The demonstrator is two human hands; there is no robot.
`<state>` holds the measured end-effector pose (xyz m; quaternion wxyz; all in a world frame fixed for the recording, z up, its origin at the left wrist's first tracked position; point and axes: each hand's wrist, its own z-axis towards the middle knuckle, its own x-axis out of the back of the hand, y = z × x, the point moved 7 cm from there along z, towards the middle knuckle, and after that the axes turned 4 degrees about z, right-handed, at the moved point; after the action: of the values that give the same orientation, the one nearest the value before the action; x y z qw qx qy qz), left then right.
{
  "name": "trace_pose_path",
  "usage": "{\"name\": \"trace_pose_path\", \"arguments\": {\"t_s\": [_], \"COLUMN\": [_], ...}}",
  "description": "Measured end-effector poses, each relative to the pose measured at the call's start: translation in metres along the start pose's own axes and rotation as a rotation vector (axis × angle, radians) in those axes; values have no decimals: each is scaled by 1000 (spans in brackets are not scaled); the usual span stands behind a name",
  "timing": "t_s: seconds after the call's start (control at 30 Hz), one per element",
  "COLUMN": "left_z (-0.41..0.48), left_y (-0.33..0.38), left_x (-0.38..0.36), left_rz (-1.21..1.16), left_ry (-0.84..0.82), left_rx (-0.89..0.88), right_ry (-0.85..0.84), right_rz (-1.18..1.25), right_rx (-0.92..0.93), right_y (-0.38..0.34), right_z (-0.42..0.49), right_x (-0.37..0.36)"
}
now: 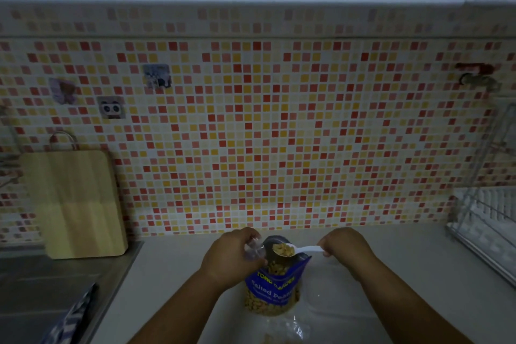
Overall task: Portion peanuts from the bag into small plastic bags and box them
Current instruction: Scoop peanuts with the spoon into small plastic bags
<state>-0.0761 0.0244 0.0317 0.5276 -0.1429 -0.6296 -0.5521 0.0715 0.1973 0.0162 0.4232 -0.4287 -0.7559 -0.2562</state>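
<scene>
Peanuts (284,250) heap the bowl of a white plastic spoon (300,250), held level just above the open mouth of the blue peanut bag (275,286); the right hand (344,243) has its grip pinched closed on the far end of the spoon's handle; the left hand (231,255) has its grip closed on a small clear plastic bag (254,251), held just left of the spoon's bowl and beside the big bag's mouth; whether the small bag's opening is spread I cannot tell in the dim light. The peanut bag stands on the pale desk (173,274) between the two forearms, its lower part clear and showing nuts inside; more clear plastic (284,328) lies on the desk just nearer the camera, touching the bag's base; a clear lidded box (332,294) sits just right of the bag, under the right forearm. Against the mosaic tile wall (279,134) leans a wooden cutting board (75,204), at the left; a steel sink (42,288) lies below it, with a blue patterned cloth (72,318) at its near edge; a wire dish rack (485,218) stands at the right edge.
</scene>
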Motion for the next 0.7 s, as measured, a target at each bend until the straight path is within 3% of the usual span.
{"name": "trace_pose_path", "arguments": {"t_s": [0.17, 0.5, 0.6, 0.7], "left_z": [4, 13, 16, 18], "left_y": [16, 34, 35, 34], "left_x": [-2, -15, -22, -25], "left_rz": [154, 233, 188, 73], "left_ry": [24, -6, -13, -5], "left_rx": [-82, -139, -119, -67], "right_ry": [14, 14, 131, 386], "right_rz": [-64, -138, 15, 315], "right_rx": [25, 86, 156, 416], "right_y": [4, -14, -27, -41], "right_z": [-6, -2, -11, -37], "right_x": [15, 16, 24, 39]}}
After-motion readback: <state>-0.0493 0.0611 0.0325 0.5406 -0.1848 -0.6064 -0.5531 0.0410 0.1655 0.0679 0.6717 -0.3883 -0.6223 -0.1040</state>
